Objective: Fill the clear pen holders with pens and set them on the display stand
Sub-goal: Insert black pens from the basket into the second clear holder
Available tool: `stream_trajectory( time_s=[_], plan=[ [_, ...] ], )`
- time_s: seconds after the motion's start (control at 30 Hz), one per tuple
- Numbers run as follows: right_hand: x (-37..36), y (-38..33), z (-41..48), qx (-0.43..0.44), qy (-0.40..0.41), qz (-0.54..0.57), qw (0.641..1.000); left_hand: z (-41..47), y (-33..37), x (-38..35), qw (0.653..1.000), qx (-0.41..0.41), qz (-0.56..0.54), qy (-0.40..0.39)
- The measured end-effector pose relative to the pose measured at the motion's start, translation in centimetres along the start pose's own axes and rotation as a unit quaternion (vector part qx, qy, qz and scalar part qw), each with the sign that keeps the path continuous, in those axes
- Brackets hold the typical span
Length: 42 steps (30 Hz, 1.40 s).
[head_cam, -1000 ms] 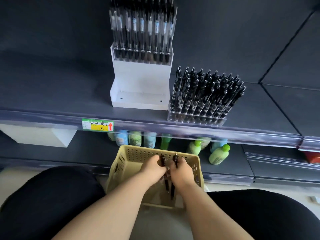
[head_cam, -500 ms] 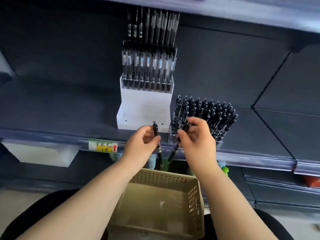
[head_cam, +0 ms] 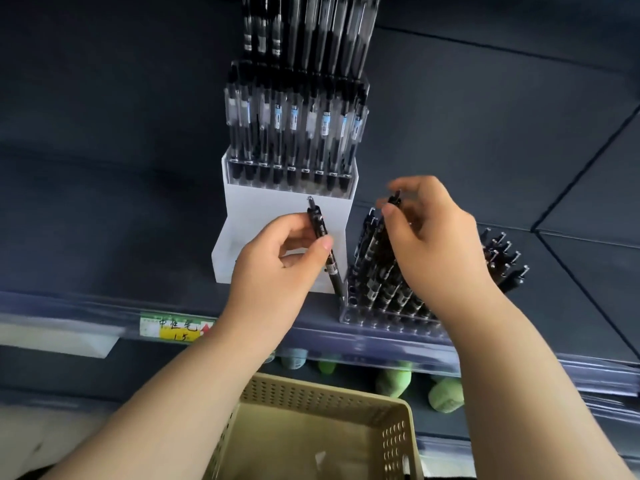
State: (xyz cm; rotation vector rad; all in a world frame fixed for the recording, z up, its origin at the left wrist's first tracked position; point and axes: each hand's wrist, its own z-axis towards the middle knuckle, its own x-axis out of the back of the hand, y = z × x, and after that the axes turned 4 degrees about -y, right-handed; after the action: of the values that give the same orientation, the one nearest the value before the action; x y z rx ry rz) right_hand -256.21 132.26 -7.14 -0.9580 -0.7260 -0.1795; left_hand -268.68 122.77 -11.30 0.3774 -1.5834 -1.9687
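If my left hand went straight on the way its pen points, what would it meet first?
Probably the clear pen holder, at its left end: the pen in your left hand slants tip-down at that corner, where empty holes seem to show. Depth is unclear; it might hit the shelf beside it.

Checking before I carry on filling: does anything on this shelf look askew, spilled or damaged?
Nothing spilled or damaged. The pens in the clear holder lean and fan out rightward, unlike the upright row on the white display stand beside it. That holder sits on the shelf, not on the stand.
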Motion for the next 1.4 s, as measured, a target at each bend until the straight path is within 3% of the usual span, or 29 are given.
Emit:
stream_trajectory(
  time_s=[0.47, 0.83, 1.1, 1.4],
  plan=[
    [-0.3, 0.7, 0.5, 0.033, -0.028, -0.052, 0.998, 1.5, -0.3, 0.1, 0.998, 0.025, -0.048, 0.044],
    [-0.2, 1.6, 0.5, 0.099, 0.008, -0.128, 0.987, 1.2, -0.7, -0.1, 0.998, 0.025, -0.042, 0.028],
    [0.6, 1.7, 0.5, 0.118, 0.045, -0.126, 0.984, 1.0, -0.2, -1.8, 1.000, -0.008, -0.019, -0.020],
    [1.4, 2.0, 0.4, 0.103, 0.057, -0.125, 0.985, 0.9, -1.1, -3.8, 0.994, -0.048, 0.085, -0.046]
  ],
)
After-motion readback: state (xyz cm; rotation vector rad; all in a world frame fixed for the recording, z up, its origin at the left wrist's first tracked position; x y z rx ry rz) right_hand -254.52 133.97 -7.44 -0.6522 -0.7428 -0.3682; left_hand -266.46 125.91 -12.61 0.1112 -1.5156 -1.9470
